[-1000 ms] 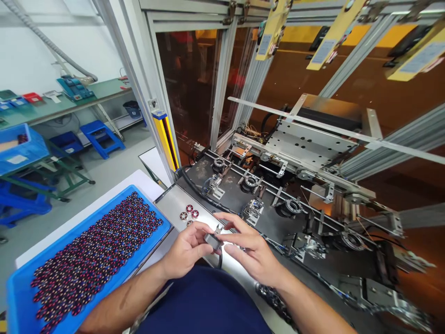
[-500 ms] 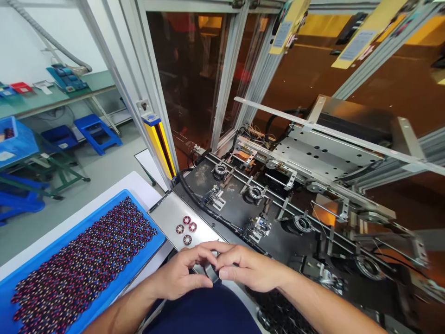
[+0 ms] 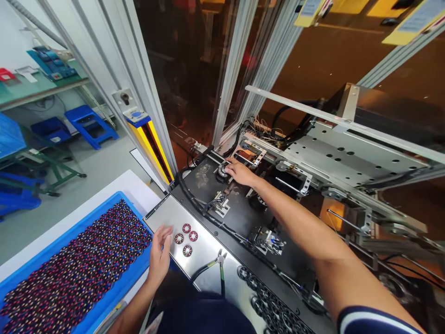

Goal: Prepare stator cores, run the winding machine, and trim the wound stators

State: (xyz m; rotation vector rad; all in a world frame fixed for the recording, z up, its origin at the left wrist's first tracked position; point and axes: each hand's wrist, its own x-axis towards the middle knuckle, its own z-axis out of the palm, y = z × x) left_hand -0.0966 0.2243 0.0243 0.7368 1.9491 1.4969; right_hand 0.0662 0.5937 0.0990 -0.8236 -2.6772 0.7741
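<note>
My right hand (image 3: 239,172) reaches far forward into the machine. Its fingers are closed over a round ring part (image 3: 221,170) sitting in the far-left fixture on the black machine bed (image 3: 239,218). My left hand (image 3: 159,255) rests open, fingers spread, on the steel plate (image 3: 205,253) beside the blue tray (image 3: 120,290). Just to its right lie three small red-and-silver wound discs (image 3: 187,237). Small black-handled pliers (image 3: 219,260) lie on the plate near my body.
The blue tray holds several red and blue wound discs (image 3: 76,269). More clamp fixtures (image 3: 219,204) and cables run along the machine bed. A perforated metal carriage (image 3: 347,153) hangs over the back. A yellow light-curtain post (image 3: 149,139) stands at left. Blue stools sit on the floor.
Both hands were together near my body holding a small dark ring part. Now my right hand has reached forward to the far-left fixture and my left hand has dropped open beside the discs.
</note>
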